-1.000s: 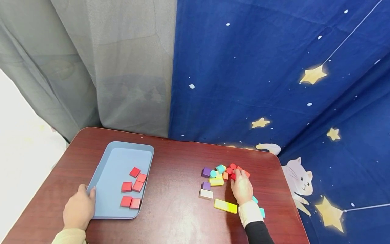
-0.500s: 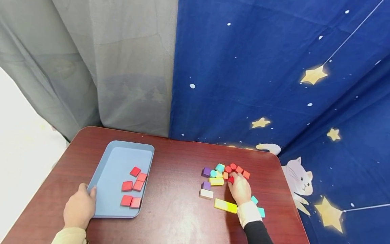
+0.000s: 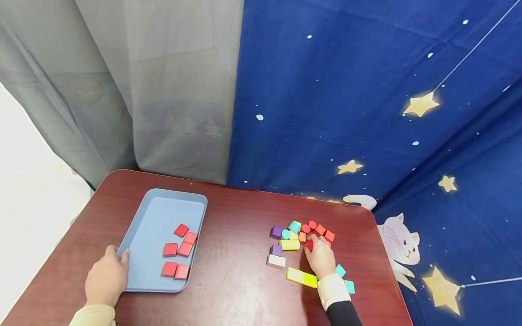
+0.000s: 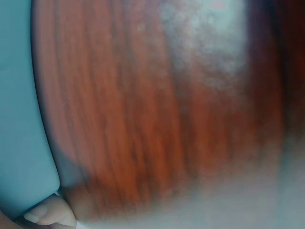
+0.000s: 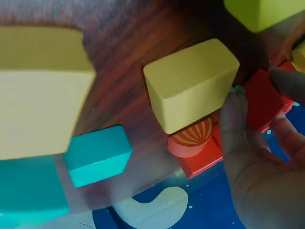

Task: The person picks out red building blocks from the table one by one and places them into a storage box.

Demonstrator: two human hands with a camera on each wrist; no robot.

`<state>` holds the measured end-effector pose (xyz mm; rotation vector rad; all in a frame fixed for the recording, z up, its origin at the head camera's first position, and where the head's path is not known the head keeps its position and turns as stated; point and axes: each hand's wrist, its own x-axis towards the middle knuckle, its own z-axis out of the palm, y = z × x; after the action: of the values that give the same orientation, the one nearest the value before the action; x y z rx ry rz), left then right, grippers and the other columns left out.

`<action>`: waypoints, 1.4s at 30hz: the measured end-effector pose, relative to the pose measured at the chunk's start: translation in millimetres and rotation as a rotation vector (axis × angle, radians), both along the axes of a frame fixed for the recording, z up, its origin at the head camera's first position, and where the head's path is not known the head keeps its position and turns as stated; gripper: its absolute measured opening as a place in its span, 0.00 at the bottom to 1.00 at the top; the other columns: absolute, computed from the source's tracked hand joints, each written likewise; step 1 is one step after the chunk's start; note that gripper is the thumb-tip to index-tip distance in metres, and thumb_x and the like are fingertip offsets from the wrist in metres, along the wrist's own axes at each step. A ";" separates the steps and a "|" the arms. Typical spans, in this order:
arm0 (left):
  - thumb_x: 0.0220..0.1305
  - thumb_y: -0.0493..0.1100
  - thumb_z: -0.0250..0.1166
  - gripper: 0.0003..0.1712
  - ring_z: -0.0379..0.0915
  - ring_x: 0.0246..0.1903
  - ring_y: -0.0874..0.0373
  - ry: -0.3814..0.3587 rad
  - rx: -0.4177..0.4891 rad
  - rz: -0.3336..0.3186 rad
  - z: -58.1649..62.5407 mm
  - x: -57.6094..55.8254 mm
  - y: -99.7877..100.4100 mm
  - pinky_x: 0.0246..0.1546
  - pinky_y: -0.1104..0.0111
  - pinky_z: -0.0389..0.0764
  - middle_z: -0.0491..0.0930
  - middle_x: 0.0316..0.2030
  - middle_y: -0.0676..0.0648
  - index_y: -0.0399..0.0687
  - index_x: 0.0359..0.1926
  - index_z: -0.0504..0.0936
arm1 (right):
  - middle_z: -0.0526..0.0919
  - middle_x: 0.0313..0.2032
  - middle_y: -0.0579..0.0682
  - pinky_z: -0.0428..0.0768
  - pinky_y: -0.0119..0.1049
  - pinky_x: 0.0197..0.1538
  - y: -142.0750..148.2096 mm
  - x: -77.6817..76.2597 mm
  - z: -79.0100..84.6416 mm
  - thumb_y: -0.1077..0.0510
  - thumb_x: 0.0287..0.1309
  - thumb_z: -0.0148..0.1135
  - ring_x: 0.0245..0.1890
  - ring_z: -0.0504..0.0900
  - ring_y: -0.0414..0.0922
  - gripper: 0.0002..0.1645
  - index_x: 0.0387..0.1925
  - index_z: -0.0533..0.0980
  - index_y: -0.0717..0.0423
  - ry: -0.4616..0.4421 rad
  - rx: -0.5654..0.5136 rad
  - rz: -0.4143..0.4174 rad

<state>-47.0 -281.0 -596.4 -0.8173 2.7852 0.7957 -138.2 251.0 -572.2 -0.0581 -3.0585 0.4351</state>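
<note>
Right hand (image 3: 320, 257) pinches red block (image 5: 262, 100), probably cuboid, partly hidden. Left hand (image 3: 107, 278) grips light-blue rectangular tray (image 3: 165, 212) holding six red square blocks (image 3: 170, 249).

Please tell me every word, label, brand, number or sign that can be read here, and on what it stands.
None: I can read no text on the blocks or the tray. The blue curtain shows only pictures, like stars and a cat; one rounded block shows stripes.

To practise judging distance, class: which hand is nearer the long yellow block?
Right. The right hand, pinching a red block, is just beyond and right of the long yellow block; the left hand holds the blue tray, much farther left.
</note>
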 end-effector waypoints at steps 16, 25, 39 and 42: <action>0.73 0.56 0.43 0.34 0.73 0.42 0.26 -0.006 -0.004 -0.002 -2.8 0.5 -1.0 0.31 0.47 0.73 0.71 0.48 0.21 0.25 0.60 0.60 | 0.79 0.33 0.51 0.77 0.36 0.37 -9.3 13.9 13.4 0.55 0.52 0.70 0.28 0.73 0.46 0.17 0.45 0.78 0.53 0.004 -0.274 -0.131; 0.73 0.55 0.43 0.33 0.74 0.41 0.26 0.014 0.006 -0.004 2.0 1.5 0.2 0.29 0.48 0.72 0.72 0.47 0.22 0.26 0.59 0.62 | 0.76 0.33 0.49 0.74 0.28 0.28 -37.3 27.2 27.7 0.56 0.51 0.71 0.22 0.72 0.39 0.20 0.47 0.78 0.54 0.064 -0.351 -0.058; 0.73 0.56 0.43 0.33 0.74 0.40 0.25 0.024 0.005 -0.011 -3.3 1.1 -1.3 0.28 0.47 0.71 0.73 0.46 0.22 0.27 0.59 0.62 | 0.77 0.34 0.45 0.74 0.25 0.30 -104.8 48.2 12.3 0.59 0.53 0.69 0.26 0.74 0.33 0.15 0.44 0.79 0.55 0.175 -0.446 0.147; 0.73 0.57 0.43 0.35 0.73 0.41 0.25 0.007 0.007 -0.007 -2.2 0.6 -1.6 0.30 0.47 0.72 0.72 0.48 0.22 0.26 0.60 0.61 | 0.78 0.36 0.45 0.75 0.26 0.32 -121.4 52.8 10.8 0.59 0.54 0.68 0.29 0.75 0.35 0.16 0.45 0.78 0.56 0.151 -0.482 0.163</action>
<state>-46.4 -282.6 -598.6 -0.8044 2.7884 0.8085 -85.4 129.7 -561.4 0.1961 -2.7495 1.1197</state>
